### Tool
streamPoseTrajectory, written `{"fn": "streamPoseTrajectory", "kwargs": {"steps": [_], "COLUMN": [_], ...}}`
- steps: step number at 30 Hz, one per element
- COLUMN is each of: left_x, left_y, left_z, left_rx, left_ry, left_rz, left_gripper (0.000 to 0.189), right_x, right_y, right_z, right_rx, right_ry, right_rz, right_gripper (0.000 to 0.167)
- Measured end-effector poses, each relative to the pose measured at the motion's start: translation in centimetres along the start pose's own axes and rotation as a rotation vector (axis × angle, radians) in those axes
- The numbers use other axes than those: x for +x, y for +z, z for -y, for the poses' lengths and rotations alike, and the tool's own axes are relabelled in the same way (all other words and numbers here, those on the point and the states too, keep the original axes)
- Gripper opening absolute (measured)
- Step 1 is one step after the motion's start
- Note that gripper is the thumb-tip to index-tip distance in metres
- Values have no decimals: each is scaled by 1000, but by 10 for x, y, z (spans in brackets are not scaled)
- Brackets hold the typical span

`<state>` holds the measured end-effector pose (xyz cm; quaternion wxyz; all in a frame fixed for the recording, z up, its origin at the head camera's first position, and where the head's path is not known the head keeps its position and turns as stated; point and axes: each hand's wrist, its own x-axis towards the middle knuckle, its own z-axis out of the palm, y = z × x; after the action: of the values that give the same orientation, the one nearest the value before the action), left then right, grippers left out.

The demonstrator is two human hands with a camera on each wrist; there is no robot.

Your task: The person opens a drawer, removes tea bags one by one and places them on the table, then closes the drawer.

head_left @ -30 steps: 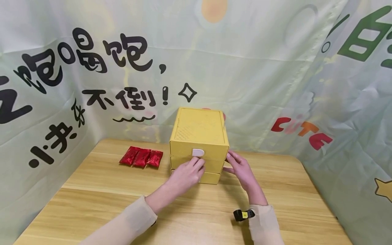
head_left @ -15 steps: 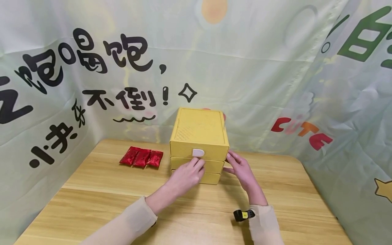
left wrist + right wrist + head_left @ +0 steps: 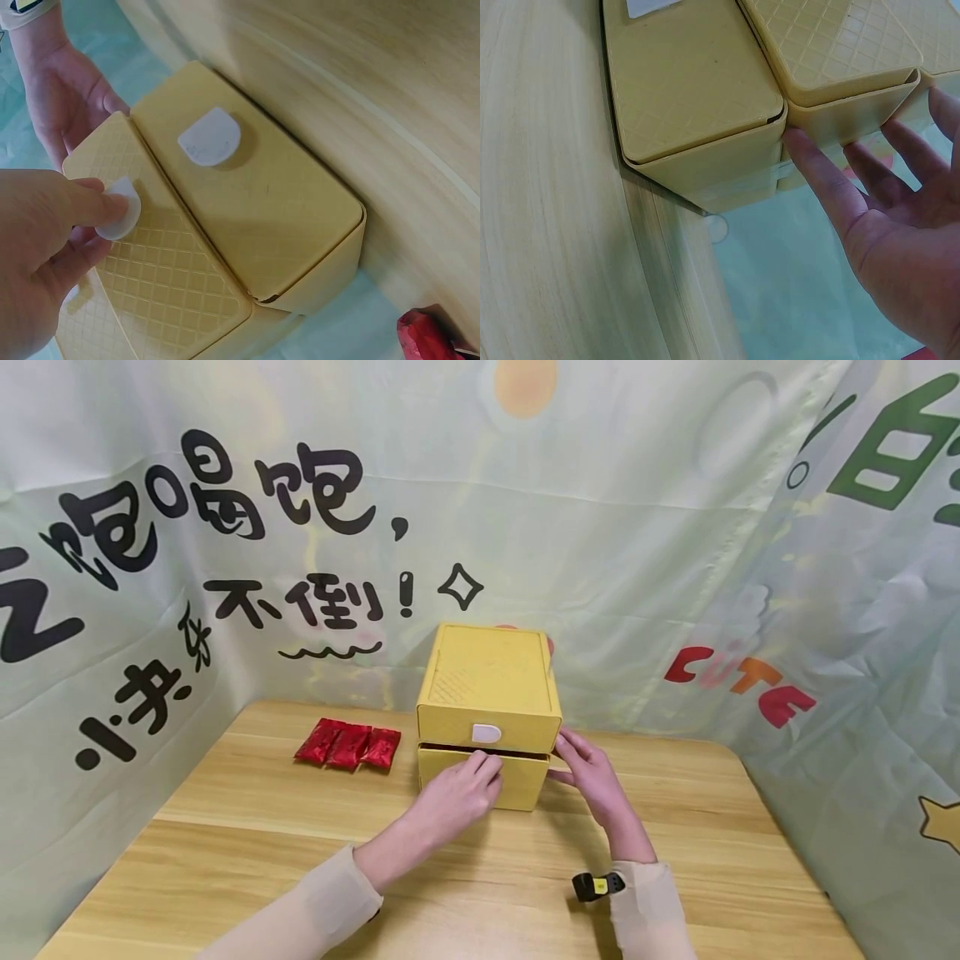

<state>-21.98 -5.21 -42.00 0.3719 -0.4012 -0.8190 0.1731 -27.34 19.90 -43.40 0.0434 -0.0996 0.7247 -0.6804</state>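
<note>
A yellow drawer unit (image 3: 495, 668) with three stacked drawers stands on the table. My left hand (image 3: 459, 792) pinches the white tab handle (image 3: 120, 210) of the middle drawer (image 3: 169, 274) between thumb and fingers. That drawer sticks out slightly, leaving a dark gap under the top drawer (image 3: 442, 727). Its waffle-patterned front hides the bottom drawer in the head view; the left wrist view shows the bottom drawer (image 3: 247, 202) with its own white tab (image 3: 211, 136). On the unit's right side, my right hand (image 3: 588, 777) rests its extended fingertips against the wall.
Three red foil packets (image 3: 348, 747) lie side by side on the wooden table (image 3: 247, 860), left of the unit. A printed cloth backdrop (image 3: 615, 527) hangs behind and at both sides. A black wrist device (image 3: 597, 887) sits at my right sleeve.
The middle drawer has come slightly out toward me, opening a gap along its upper edge and covering the bottom drawer's front. My left hand moved slightly with it; the right hand stayed put.
</note>
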Motion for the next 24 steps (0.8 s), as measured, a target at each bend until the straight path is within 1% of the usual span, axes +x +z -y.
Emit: {"fn": "streamPoseTrajectory", "kwargs": {"steps": [8, 14, 19, 24], "left_x": [-2, -4, -7, -9], "left_y": [-6, -14, -20, -28], "left_z": [-3, -6, -10, -14], "left_rx": [6, 9, -9, -14], "left_ry": [9, 15, 16, 17], "left_rz": [24, 41, 64, 83], "left_gripper": [24, 25, 28, 31], "right_x": [0, -1, -1, -1], "right_y": [-1, -1, -1, -1], "right_z": [1, 3, 3, 3], "right_rx": [-16, -24, -16, -27], "right_ry": [4, 8, 10, 3], "right_rz": [8, 0, -11, -3], "right_gripper": [62, 62, 60, 63]}}
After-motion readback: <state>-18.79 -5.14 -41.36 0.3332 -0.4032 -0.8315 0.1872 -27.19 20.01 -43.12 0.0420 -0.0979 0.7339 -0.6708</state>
